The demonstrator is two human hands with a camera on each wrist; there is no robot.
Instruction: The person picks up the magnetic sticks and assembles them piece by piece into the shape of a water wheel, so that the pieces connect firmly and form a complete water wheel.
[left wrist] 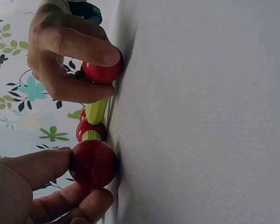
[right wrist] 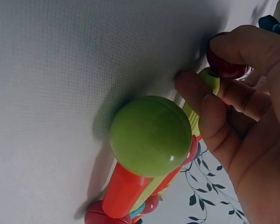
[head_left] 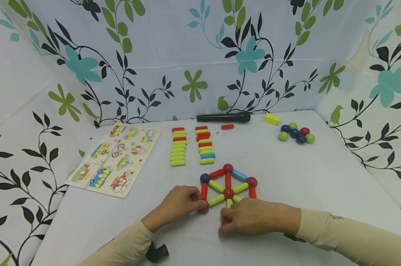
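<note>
Your left hand point(head_left: 178, 205) pinches a red ball point(left wrist: 93, 164) at the lower left corner of the wheel of sticks and balls point(head_left: 227, 186), thumb and fingertips curled round it against the white table point(head_left: 320, 177). Your right hand point(head_left: 253, 218) grips another red ball point(left wrist: 102, 70) at the wheel's bottom, fingers curled over it. The right wrist view shows a green ball point(right wrist: 150, 135) on a red stick point(right wrist: 123, 191) just beside that hand. The wheel lies near the front edge, about midway along it. Behind it, two rows of spare sticks point(head_left: 191, 150) run toward the back edge, where a black microphone point(head_left: 223, 118) lies. A yellow block point(head_left: 271, 119) and loose balls point(head_left: 296, 133) sit at the back right corner, a picture puzzle board point(head_left: 115, 159) by the left edge.
</note>
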